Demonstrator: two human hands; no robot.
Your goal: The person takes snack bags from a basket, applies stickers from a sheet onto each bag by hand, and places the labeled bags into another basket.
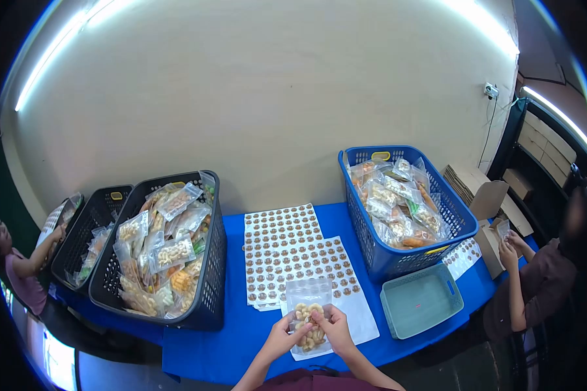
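Observation:
A clear plastic bag of pale, nut-like snacks (304, 309) is held upright between both my hands at the table's front. My left hand (284, 339) grips its left side, with the thumb lying across the front. On the right side my right hand (336, 328) holds it the same way, thumb pressed near a small brown round sticker (315, 319). Behind the bag lie sheets of round brown stickers (282, 244). The front sheet (359, 319) has a bare white lower part, partly hidden by the bag and my hands.
A dark basket (216, 260) of filled bags stands left, with another dark basket (65, 260) beyond. At right are a blue basket (365, 251) of bags and a green tray (398, 326). A person (535, 287) works at right beside cardboard boxes (489, 202); another person (29, 274) is far left.

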